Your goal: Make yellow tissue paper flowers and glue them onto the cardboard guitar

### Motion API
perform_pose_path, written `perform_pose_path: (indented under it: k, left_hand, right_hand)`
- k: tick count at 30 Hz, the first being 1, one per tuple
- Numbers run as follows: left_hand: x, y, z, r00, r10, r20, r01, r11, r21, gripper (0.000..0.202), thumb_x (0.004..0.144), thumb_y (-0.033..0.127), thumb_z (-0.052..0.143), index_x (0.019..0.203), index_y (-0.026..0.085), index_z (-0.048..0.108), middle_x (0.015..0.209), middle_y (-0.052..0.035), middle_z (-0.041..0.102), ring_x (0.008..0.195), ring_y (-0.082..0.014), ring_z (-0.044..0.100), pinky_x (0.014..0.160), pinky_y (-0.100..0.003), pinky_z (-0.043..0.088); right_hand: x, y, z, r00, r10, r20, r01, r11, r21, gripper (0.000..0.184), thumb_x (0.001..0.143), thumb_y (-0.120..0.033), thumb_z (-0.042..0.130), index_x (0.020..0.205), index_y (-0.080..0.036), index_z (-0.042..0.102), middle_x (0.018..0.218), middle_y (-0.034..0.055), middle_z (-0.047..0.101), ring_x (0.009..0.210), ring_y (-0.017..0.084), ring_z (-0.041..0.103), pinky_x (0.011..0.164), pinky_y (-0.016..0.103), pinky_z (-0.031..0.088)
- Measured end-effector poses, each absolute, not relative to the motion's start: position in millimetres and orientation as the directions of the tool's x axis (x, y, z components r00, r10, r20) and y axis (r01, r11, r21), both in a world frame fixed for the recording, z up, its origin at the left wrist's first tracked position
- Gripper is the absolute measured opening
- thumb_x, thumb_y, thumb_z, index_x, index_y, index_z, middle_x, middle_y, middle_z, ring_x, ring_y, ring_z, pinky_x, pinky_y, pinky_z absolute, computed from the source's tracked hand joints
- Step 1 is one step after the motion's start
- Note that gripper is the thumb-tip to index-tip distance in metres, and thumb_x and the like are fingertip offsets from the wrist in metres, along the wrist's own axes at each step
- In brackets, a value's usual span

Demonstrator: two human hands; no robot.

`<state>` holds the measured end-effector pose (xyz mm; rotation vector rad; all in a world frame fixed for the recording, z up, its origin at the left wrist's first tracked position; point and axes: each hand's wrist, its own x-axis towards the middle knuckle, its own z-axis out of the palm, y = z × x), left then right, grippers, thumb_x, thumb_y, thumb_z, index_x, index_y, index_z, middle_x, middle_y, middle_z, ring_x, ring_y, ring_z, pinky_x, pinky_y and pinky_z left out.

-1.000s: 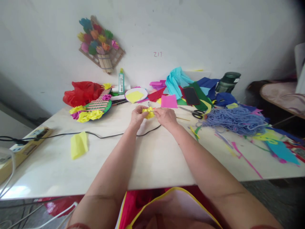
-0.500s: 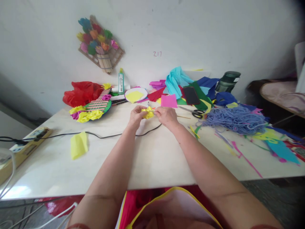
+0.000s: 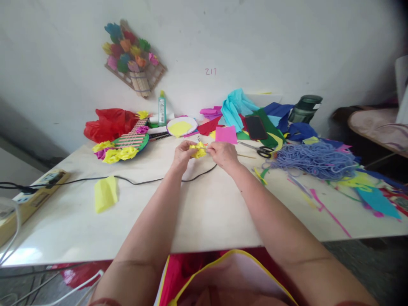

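A crinkled yellow paper flower [image 3: 199, 150] is between my two hands, just above the table. My left hand [image 3: 182, 155] pinches its left side, fingers closed. From the other side my right hand [image 3: 223, 154] is closed on a thin wooden stick [image 3: 247, 156]. The stick's far end pokes out to the right of this hand, and its near end appears to meet the flower, though the fingers cover most of it. Behind the hands lies a pink paper square [image 3: 226, 134]. Scissors [image 3: 264, 151] with black handles rest to the right.
A green guitar-shaped craft [image 3: 145, 143] with paper flowers stands back left. A black cable [image 3: 149, 182] crosses the table from a power strip [image 3: 35, 199]; a yellow paper piece [image 3: 106, 194] lies near it. Blue yarn [image 3: 315, 161], a phone [image 3: 256, 128] and paper scraps fill the right.
The yellow flower has turned slightly between my fingers. My hands stay almost in the same place, and nothing else on the table has moved.
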<state>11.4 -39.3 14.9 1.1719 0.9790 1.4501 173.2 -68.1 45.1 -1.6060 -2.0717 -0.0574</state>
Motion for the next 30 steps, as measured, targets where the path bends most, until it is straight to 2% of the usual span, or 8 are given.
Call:
perform_pose_path:
  k: [7,12,21,30]
  left_hand:
    - [11.8,-39.4,14.4,-0.032,0.982,0.189,-0.195,-0.191,0.962,0.034,0.046,0.026,0.076,0.077,0.018,0.064,0.066,0.0019,0.063,0.056,-0.012,0.057,0.05,-0.023,0.043]
    - [10.8,-38.0,12.7,-0.044,0.984,0.173,-0.213,-0.179,0.961,0.034,0.046,0.025,0.077,0.077,0.018,0.065,0.065,0.0018,0.064,0.057,-0.0122,0.058,0.051,-0.023,0.044]
    - [10.8,-40.3,16.1,-0.025,0.99,0.137,-0.27,-0.139,0.953,0.034,0.044,0.025,0.077,0.073,0.018,0.063,0.065,0.0017,0.064,0.056,-0.0115,0.058,0.052,-0.022,0.045]
    - [11.5,-41.4,17.5,-0.018,0.99,0.143,-0.251,-0.143,0.957,0.032,0.045,0.025,0.076,0.073,0.018,0.062,0.065,0.0018,0.064,0.055,-0.0114,0.058,0.052,-0.022,0.044]
  right_hand:
    - [176.2,-66.1,44.7,-0.203,0.877,0.435,0.918,0.325,-0.226,0.019,0.089,-0.029,0.057,0.096,-0.023,0.073,0.097,0.005,0.076,0.087,0.02,0.066,0.067,0.028,0.039]
    - [176.4,-64.5,43.5,-0.168,0.878,0.447,0.919,0.304,-0.251,0.018,0.088,-0.031,0.058,0.094,-0.024,0.074,0.093,0.0048,0.076,0.086,0.02,0.066,0.067,0.028,0.04]
    - [177.5,-60.0,40.6,-0.075,0.909,0.41,0.832,0.283,-0.477,0.013,0.081,-0.028,0.064,0.086,-0.025,0.076,0.083,0.0012,0.076,0.081,0.018,0.067,0.069,0.027,0.044]
    - [178.8,-45.6,26.2,-0.073,0.931,0.359,0.608,0.327,-0.723,0.011,0.076,-0.022,0.065,0.075,-0.018,0.075,0.063,0.0005,0.07,0.064,0.015,0.065,0.061,0.024,0.045]
